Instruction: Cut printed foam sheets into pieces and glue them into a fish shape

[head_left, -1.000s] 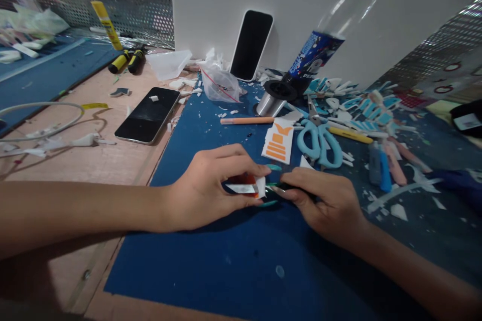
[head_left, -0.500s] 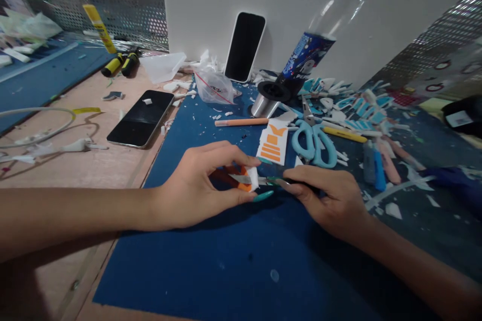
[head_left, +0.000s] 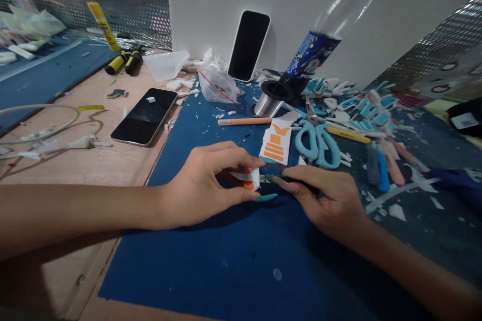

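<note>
Between its thumb and fingers, my left hand point(head_left: 203, 183) grips a small orange and white piece point(head_left: 250, 179) above the blue mat point(head_left: 211, 266). My right hand point(head_left: 331, 195) is closed round the dark handle of a thin metal tool point(head_left: 268, 178), whose tip reaches to the piece; the exact contact is hidden. Behind the hands lies a white card point(head_left: 276, 143) with orange shapes. Light blue scissors point(head_left: 317, 143) rest beside the card, to its right.
A spool point(head_left: 269, 100) and a tilted bottle point(head_left: 311, 57) stand at the back. One phone point(head_left: 248, 45) leans on the white wall, another point(head_left: 145, 118) lies left. An orange stick point(head_left: 244, 121), a yellow pen point(head_left: 348, 134) and white scraps lie on the mat.
The view has shifted slightly, so everything sits a little further right. Both hands keep their grips, and the piece and tool are turned slightly differently.
</note>
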Tool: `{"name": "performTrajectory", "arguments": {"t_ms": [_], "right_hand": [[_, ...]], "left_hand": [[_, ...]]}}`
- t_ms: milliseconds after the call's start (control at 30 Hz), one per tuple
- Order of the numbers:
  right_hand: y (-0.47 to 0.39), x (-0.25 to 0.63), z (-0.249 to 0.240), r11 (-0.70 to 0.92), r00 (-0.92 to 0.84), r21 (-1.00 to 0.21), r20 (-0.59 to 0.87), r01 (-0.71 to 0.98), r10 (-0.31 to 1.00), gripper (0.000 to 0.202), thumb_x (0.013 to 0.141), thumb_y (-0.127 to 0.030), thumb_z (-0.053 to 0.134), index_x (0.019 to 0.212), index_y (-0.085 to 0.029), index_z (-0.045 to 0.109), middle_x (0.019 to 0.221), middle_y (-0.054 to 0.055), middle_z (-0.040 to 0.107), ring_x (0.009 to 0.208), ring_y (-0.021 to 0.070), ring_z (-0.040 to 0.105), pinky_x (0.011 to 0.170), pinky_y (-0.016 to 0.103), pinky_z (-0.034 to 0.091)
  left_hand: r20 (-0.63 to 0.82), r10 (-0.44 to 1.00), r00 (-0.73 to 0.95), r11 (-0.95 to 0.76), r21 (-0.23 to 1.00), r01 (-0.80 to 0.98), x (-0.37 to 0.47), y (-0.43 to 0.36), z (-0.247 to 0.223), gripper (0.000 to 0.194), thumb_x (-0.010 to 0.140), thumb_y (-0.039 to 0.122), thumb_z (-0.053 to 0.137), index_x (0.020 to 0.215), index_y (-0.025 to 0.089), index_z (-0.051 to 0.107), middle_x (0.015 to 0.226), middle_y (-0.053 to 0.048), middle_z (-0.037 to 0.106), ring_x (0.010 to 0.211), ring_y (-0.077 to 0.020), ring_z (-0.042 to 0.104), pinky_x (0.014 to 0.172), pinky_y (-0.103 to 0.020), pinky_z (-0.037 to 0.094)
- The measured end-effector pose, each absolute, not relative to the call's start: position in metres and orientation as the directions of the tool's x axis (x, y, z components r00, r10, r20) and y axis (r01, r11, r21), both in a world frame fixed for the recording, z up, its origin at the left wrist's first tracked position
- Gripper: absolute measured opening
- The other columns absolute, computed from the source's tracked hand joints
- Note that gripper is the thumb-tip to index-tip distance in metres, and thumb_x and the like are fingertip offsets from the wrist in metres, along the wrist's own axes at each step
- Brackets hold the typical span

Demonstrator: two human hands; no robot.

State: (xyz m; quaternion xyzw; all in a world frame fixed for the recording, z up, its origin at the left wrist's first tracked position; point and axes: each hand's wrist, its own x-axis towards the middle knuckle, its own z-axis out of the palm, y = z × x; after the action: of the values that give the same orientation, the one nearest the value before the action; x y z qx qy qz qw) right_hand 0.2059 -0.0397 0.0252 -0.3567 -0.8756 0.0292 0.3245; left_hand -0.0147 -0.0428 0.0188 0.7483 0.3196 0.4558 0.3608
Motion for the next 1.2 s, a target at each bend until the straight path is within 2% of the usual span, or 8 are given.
{"name": "performTrajectory", "arguments": {"t_ms": [533, 767, 833, 933, 1000, 1100, 1200], "right_hand": [[-0.0406, 0.2031, 0.0237, 0.745, -0.534, -0.277, 0.552, 0.607, 0.64, 0.014, 0.086, -0.016, 0.053, 0.076, -0.017, 0.063, 0.065, 0.002, 0.07, 0.051, 0.0112, 0.063, 0.045, 0.019, 0.046], [-0.0413, 0.2042, 0.0229, 0.751, -0.525, -0.263, 0.577, 0.605, 0.626, 0.011, 0.085, -0.015, 0.054, 0.078, -0.018, 0.062, 0.065, 0.002, 0.069, 0.052, 0.0114, 0.063, 0.047, 0.02, 0.046], [-0.0422, 0.2041, 0.0233, 0.743, -0.512, -0.268, 0.58, 0.614, 0.633, 0.011, 0.086, -0.015, 0.054, 0.079, -0.018, 0.061, 0.063, 0.001, 0.067, 0.05, 0.0105, 0.061, 0.046, 0.019, 0.045], [-0.0433, 0.2043, 0.0234, 0.729, -0.49, -0.258, 0.596, 0.634, 0.637, 0.01, 0.087, -0.017, 0.054, 0.081, -0.019, 0.061, 0.065, 0.001, 0.068, 0.051, 0.0105, 0.061, 0.045, 0.02, 0.044], [-0.0436, 0.2048, 0.023, 0.721, -0.48, -0.249, 0.602, 0.646, 0.638, 0.01, 0.087, -0.018, 0.054, 0.081, -0.018, 0.062, 0.067, 0.002, 0.069, 0.052, 0.0107, 0.061, 0.046, 0.02, 0.044], [-0.0436, 0.2052, 0.0228, 0.715, -0.477, -0.259, 0.594, 0.649, 0.648, 0.011, 0.088, -0.02, 0.053, 0.081, -0.018, 0.061, 0.065, 0.002, 0.068, 0.051, 0.0105, 0.061, 0.046, 0.02, 0.044], [-0.0435, 0.2053, 0.0236, 0.707, -0.479, -0.274, 0.573, 0.652, 0.665, 0.012, 0.089, -0.021, 0.053, 0.081, -0.019, 0.061, 0.065, 0.001, 0.068, 0.051, 0.0102, 0.06, 0.044, 0.02, 0.043]], "left_hand": [[0.503, 0.755, 0.421, -0.622, 0.752, 0.217, -0.0157, -0.0435, 0.0184, 0.026, 0.07, 0.013, 0.078, 0.094, 0.01, 0.069, 0.087, -0.006, 0.069, 0.077, -0.0121, 0.067, 0.07, -0.018, 0.057], [0.507, 0.745, 0.434, -0.626, 0.757, 0.189, -0.0175, -0.0446, 0.0195, 0.026, 0.073, 0.013, 0.075, 0.098, 0.009, 0.069, 0.091, -0.007, 0.07, 0.079, -0.0104, 0.068, 0.073, -0.014, 0.057], [0.495, 0.76, 0.421, -0.601, 0.781, 0.168, -0.0177, -0.0452, 0.0189, 0.037, 0.074, 0.015, 0.074, 0.11, 0.014, 0.065, 0.098, -0.005, 0.07, 0.087, -0.0117, 0.068, 0.078, -0.016, 0.057], [0.452, 0.821, 0.349, -0.519, 0.845, 0.128, -0.0165, -0.0452, 0.0178, 0.067, 0.073, 0.017, 0.077, 0.133, 0.022, 0.047, 0.103, -0.002, 0.071, 0.094, -0.0126, 0.068, 0.081, -0.018, 0.057], [0.396, 0.864, 0.312, -0.446, 0.889, 0.107, -0.0151, -0.0444, 0.0177, 0.076, 0.069, 0.02, 0.08, 0.135, 0.02, 0.043, 0.103, -0.003, 0.071, 0.092, -0.013, 0.069, 0.08, -0.018, 0.058], [0.3, 0.899, 0.319, -0.356, 0.926, 0.13, -0.0139, -0.0428, 0.0181, 0.056, 0.065, 0.025, 0.083, 0.115, 0.013, 0.06, 0.1, -0.006, 0.072, 0.088, -0.0148, 0.07, 0.077, -0.018, 0.058], [0.251, 0.907, 0.339, -0.306, 0.945, 0.117, -0.0146, -0.0424, 0.0181, 0.032, 0.068, 0.025, 0.08, 0.095, 0.013, 0.07, 0.089, -0.004, 0.075, 0.081, -0.0153, 0.071, 0.075, -0.02, 0.059]]}}
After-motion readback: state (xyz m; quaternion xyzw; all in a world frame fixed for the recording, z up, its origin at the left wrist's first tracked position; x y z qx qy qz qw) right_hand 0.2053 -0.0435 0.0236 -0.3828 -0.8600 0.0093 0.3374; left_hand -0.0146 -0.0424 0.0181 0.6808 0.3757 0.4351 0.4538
